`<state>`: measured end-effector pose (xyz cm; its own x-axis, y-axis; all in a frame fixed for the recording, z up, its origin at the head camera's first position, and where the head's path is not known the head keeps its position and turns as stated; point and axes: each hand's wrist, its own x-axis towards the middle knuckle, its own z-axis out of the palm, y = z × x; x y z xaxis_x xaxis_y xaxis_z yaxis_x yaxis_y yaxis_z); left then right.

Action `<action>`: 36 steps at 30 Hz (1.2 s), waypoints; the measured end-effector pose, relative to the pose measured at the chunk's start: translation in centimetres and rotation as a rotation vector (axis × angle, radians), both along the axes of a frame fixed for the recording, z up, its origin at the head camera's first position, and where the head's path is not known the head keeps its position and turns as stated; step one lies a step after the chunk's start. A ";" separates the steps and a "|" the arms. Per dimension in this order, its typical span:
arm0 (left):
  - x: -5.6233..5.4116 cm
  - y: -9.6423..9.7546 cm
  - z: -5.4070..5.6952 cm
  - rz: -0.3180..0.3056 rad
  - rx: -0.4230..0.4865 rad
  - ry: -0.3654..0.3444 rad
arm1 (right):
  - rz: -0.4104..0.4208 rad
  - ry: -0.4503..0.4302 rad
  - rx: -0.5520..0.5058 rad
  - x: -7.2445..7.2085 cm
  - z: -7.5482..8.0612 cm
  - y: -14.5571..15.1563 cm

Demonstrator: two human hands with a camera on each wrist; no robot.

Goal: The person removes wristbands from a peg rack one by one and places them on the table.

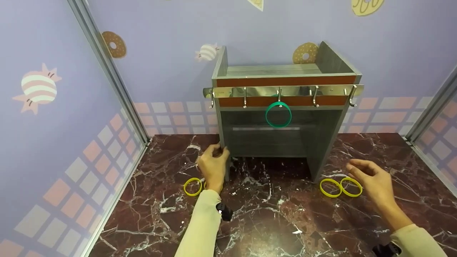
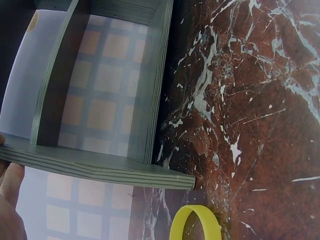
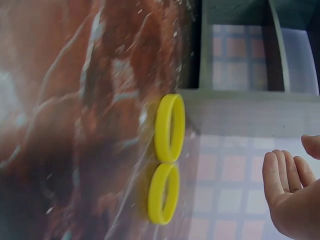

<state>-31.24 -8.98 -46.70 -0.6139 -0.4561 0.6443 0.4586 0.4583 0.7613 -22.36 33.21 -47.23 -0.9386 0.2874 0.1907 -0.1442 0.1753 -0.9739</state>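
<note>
My left hand (image 1: pixel 213 165) pinches the front edge of the left side panel (image 2: pixel 100 167) of a grey wooden rack (image 1: pixel 326 142), with thumb and fingers on either side of the board. Over the table to the right of the rack, my right hand (image 1: pixel 375 180) holds nothing, its fingers loosely bent. Two yellow rings (image 1: pixel 330 188) lie side by side just left of that hand. Another yellow ring (image 1: pixel 192 187) lies by my left wrist, which mostly hides one more. A green ring (image 1: pixel 267 121) hangs from the middle hook of the metal hook rail (image 1: pixel 296 91).
The rack stands on a dark red marbled table (image 1: pixel 257 221) near the patterned back wall (image 1: pixel 160 71). Several metal hooks stick out from the rail across its front. A side wall with a metal frame strip (image 1: pixel 110 71) bounds the left.
</note>
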 end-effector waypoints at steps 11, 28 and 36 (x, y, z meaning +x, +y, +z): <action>-0.1 0.0 -0.1 -0.005 0.010 -0.007 | 0.063 0.060 0.062 -0.3 2.4 -3.6; 0.0 0.0 -0.2 0.006 0.001 0.012 | 0.202 0.193 -0.130 -1.2 6.1 -8.2; 0.0 0.1 -0.2 0.015 -0.010 0.004 | 0.234 0.215 -0.134 -1.7 7.4 -9.9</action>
